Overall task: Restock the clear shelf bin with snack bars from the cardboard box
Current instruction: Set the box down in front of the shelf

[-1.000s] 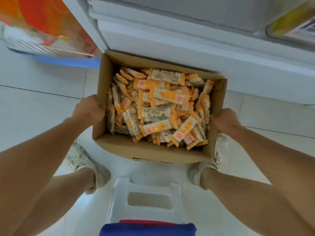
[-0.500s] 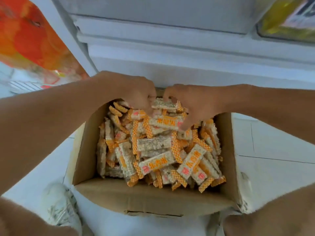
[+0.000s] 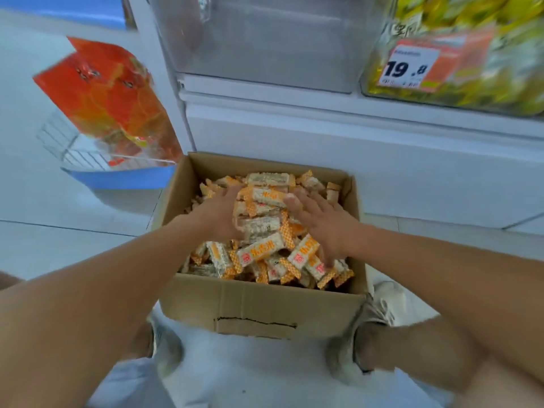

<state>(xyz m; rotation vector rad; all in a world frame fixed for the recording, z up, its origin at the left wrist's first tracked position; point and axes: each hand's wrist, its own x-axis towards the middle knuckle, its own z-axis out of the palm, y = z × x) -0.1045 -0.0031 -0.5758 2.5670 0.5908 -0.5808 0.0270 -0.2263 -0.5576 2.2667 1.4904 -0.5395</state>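
A pale tiled floor [image 3: 44, 245] runs under a white shop shelf unit [image 3: 382, 160], with the person's light shoes at either near corner of an open brown cardboard box [image 3: 259, 304] that sits on the floor against the unit's base. The box is heaped with small white snack bars in orange-checked wrappers [image 3: 259, 251]. Directly above it on the shelf stands the clear plastic shelf bin [image 3: 265, 48], in which no bars show. To its right is a second clear bin of yellow-wrapped sweets [image 3: 485, 83] carrying an orange price label [image 3: 412, 66] reading 19.8. To the left, an orange-red packet [image 3: 106, 98] leans in a wire rack over a blue base [image 3: 123, 179]. Both hands are down inside the box. The left hand [image 3: 220, 213] lies on the pile with its fingers spread fairly flat, and the right hand [image 3: 323, 222] does likewise; a cluster of bars sits bunched between the two palms, touched on both sides but not clearly gripped.
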